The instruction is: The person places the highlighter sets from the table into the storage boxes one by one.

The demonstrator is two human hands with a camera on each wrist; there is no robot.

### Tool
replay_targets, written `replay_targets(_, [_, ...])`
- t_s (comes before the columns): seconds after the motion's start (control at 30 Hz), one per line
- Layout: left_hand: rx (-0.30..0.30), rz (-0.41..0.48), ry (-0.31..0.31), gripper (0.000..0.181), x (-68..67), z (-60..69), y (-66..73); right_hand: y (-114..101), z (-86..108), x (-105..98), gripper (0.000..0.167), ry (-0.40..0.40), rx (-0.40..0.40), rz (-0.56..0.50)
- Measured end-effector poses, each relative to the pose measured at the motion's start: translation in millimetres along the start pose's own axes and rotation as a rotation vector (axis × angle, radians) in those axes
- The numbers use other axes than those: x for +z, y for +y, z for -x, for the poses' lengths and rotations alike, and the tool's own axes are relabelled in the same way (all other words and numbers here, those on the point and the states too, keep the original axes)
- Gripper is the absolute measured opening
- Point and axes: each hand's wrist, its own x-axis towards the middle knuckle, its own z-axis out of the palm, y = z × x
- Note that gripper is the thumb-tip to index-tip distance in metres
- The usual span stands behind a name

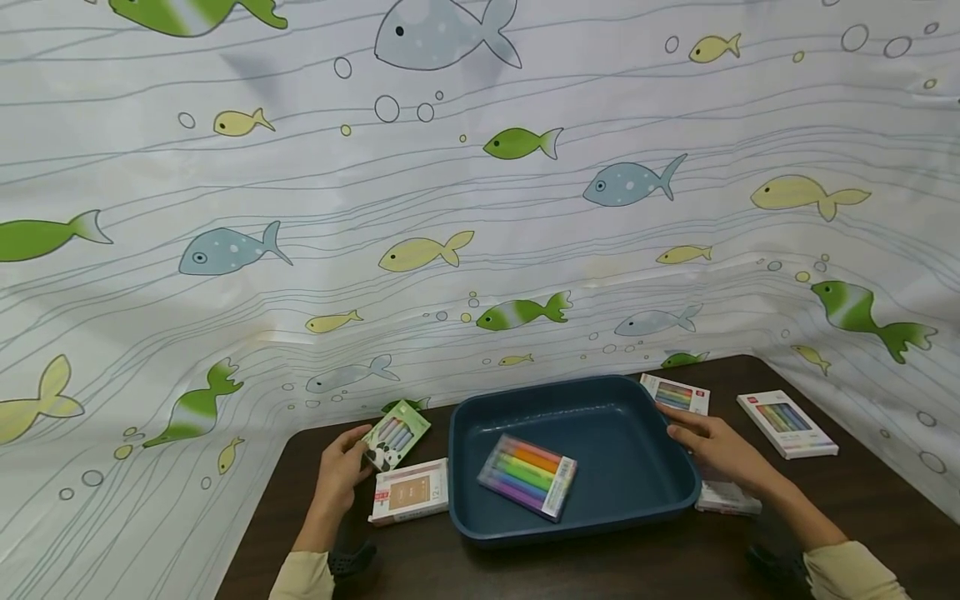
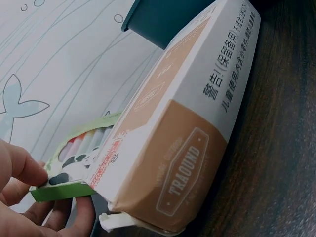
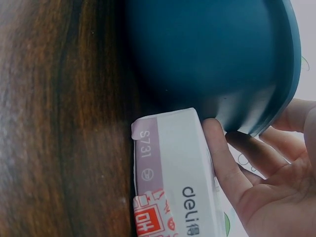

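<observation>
My left hand [image 1: 341,468] pinches the lower left edge of a green panda-print box [image 1: 401,433], thumb on its front and fingers beneath. Pastel sticks show through its window; their exact kind is unclear. Just right of it lies a white-and-brown box [image 1: 411,492], large in the left wrist view. My right hand [image 1: 716,446] holds the right rim of a dark blue tray [image 1: 622,433], its thumb over the rim and other fingers against the outer wall. Inside the tray, toward the left, lies a clear pack of rainbow-coloured markers [image 1: 528,475]. One right fingertip is close beside a white deli box [image 3: 180,158].
Behind my right hand lies a white box of coloured pens [image 1: 678,393]; farther right is another pen box [image 1: 787,423]. A white box [image 1: 727,497] lies under my right forearm. The dark wooden table [image 1: 420,567] meets a fish-print sheet [image 1: 450,358] behind it.
</observation>
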Motion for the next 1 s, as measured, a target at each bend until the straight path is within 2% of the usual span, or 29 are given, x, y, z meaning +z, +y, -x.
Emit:
replay_targets(0.63, [-0.007, 0.056, -0.008, 0.042, -1.3, 1.5, -0.1, 2, 0.3, 1, 0.059, -0.007, -0.016, -0.039])
replay_targets(1.0, [0.016, 0.097, -0.011, 0.042, -1.6, 2.2, 12.8, 1, 0.3, 0, 0.059, 0.000, -0.019, 0.004])
